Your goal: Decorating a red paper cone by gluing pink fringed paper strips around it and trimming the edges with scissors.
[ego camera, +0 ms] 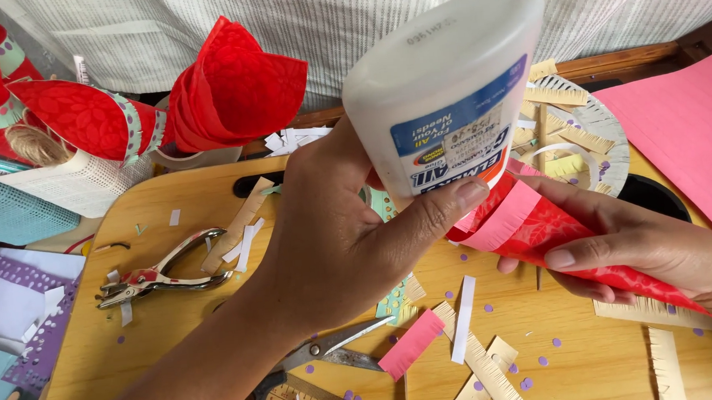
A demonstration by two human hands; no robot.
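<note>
The left hand (333, 235) grips the inverted glue bottle (449, 93) above the red paper cone (559, 240), which the right hand (635, 247) holds; the nozzle seems hidden, so a gentle squeeze suits best.

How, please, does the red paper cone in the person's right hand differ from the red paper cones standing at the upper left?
The red paper cone in the right hand lies tilted and bears a pink fringed strip; the red paper cones at the upper left stand untouched and wear pale green dotted bands. The held one sits under an upturned white glue bottle in the left hand. Both are patterned red paper.
</note>
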